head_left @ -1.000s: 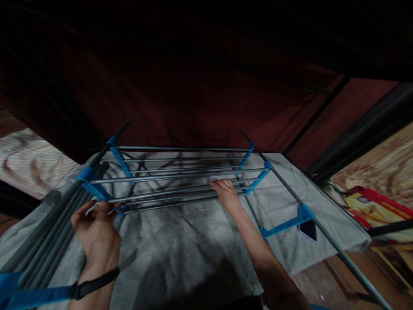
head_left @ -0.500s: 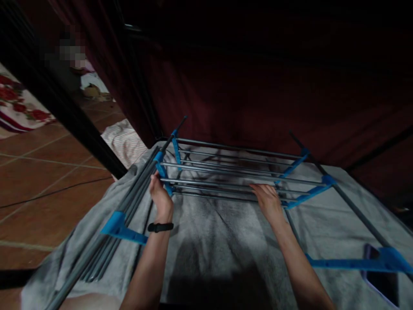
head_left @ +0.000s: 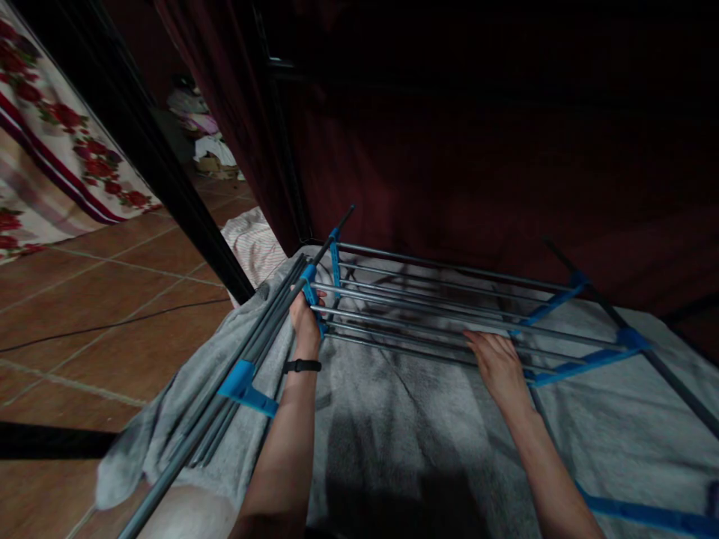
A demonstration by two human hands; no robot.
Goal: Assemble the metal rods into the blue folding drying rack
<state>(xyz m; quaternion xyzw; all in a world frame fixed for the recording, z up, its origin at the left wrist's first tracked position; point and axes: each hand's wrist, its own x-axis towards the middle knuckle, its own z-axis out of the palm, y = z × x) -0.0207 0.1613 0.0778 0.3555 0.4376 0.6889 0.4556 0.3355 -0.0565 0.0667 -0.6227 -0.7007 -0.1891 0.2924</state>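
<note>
A drying rack with grey metal rods [head_left: 416, 296] and blue plastic brackets lies across a grey blanket. At its left end, my left hand [head_left: 306, 322], with a black band on the wrist, is closed around a blue bracket [head_left: 308, 284]. Some of its fingers show past the bracket's far side. My right hand [head_left: 497, 367] reaches over the front rods near the right end, its fingers bent over a rod; its thumb is hidden. Another blue bracket [head_left: 244, 385] sits on the left side pole beside a bundle of loose-looking grey tubes [head_left: 247, 359].
The grey blanket [head_left: 387, 419] covers the surface beneath the rack. Dark red curtain [head_left: 421, 172] hangs behind. A black post [head_left: 174, 180] slants at left, past which lie a tiled floor [head_left: 140, 277], a cable [head_left: 123, 322] and a floral cloth [head_left: 84, 142].
The view has swung left, so the rack and both hands appear further right. My left hand's fingers have come round the blue bracket; my right hand keeps its place on the rods.
</note>
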